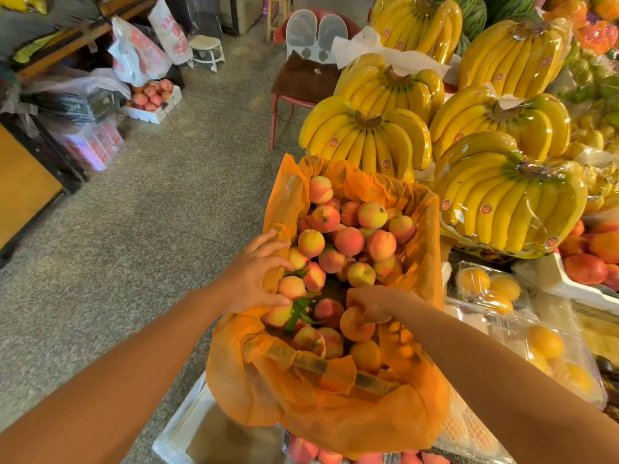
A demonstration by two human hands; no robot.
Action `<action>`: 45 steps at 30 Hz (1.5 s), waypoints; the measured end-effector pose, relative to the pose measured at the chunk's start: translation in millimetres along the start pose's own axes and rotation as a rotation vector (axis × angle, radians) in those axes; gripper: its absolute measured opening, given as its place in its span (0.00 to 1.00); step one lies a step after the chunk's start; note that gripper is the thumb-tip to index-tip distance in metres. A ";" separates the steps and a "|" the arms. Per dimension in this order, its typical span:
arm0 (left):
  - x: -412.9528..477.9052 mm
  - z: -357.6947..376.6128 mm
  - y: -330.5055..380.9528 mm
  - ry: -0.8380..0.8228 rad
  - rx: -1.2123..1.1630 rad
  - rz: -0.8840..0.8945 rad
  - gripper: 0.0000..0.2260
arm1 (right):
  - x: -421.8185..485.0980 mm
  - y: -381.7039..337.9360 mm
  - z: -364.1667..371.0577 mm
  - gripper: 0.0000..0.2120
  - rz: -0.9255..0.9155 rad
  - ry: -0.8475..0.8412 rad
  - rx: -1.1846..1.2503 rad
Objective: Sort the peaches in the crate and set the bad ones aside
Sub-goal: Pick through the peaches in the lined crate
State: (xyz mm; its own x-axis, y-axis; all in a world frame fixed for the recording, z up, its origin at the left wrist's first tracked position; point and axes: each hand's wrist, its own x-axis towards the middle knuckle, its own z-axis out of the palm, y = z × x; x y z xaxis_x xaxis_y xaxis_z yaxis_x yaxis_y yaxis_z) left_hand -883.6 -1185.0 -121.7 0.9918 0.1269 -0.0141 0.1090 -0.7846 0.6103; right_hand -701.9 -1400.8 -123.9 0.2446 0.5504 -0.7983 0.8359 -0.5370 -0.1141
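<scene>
Peach (pixel 353 329) — in right hand (pixel 375 303), fingers (pixel 365 317) atop

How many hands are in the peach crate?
2. The left hand touches peaches at the left of the crate; the right hand grips a peach nearer the front. No others show.

No text is legible: banana stickers (pixel 386 164) and red print on the plastic bags (pixel 137 55) are blurred.

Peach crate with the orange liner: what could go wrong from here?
The right hand grips one yellow-red peach from above; squeezing could bruise it. The round peaches are heaped high at the far end, so digging with the left hand might roll some over the thin orange liner.
</scene>
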 end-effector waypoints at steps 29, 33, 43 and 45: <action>57.6 -18.0 21.5 0.262 0.241 -0.105 0.10 | -21.6 53.6 -65.2 0.11 -0.020 1.011 0.668; 85.6 -17.4 27.7 0.260 0.325 -0.159 0.14 | 0.3 72.0 -81.0 0.28 0.199 0.949 0.590; 144.5 -0.5 24.2 0.238 0.396 -0.163 0.19 | 42.0 74.1 -97.1 0.35 0.346 0.821 0.187; 149.3 0.7 25.2 0.230 0.411 -0.184 0.20 | 46.2 76.3 -95.8 0.36 0.338 0.826 0.170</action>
State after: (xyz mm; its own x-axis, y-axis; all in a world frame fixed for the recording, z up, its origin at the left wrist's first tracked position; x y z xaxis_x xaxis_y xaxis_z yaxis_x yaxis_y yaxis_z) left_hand -732.8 -1186.3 -108.9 0.9184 0.3797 0.1115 0.3437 -0.9049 0.2510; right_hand -579.8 -1355.1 -112.9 0.7926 0.5947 -0.1347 0.5881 -0.8039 -0.0887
